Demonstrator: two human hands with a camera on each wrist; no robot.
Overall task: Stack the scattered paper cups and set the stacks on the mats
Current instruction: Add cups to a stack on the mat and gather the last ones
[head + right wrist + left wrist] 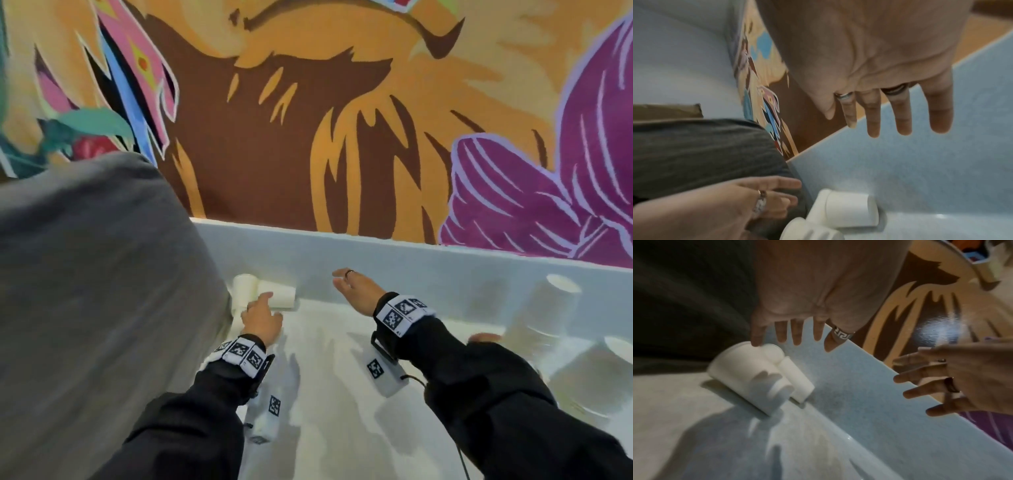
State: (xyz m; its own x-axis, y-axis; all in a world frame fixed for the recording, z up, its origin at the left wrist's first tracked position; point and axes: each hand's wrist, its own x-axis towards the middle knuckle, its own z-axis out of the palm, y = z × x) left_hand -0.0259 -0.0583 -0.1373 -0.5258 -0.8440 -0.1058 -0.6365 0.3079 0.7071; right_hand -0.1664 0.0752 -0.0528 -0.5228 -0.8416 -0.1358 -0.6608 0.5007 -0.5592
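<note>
Two white paper cups lie on their sides at the back of the pale blue-white counter (325, 377), against its low back ledge (411, 253). The nearer cup (748, 378) is the larger in the left wrist view; the far cup (795, 379) lies just beside it, touching or nearly so. Both rest close to a big grey fabric mass (85, 291) that fills the left of the head view.

Left hand (262, 322): fingers spread and straight, nothing held. Its fingertips (756, 340) sit at the rim of the nearer cup; contact looks likely, but blur leaves that unsure. A patterned band shows on the thumb.

Right hand (356, 291): palm down, fingers straight and fanned, nothing held. It hovers above the counter, to the right of the two cups and apart from them. Rings show on two fingers in the right wrist view.

Both wrists carry white bands with black square markers; black sleeves cover the forearms.

On the right of the counter stand more paper cups (555, 308), blurred; they look upside down and stacked, though I cannot count them. What they stand on is not clear.

A painted mural (342, 120) in orange, brown, purple and pink rises behind the ledge.
</note>
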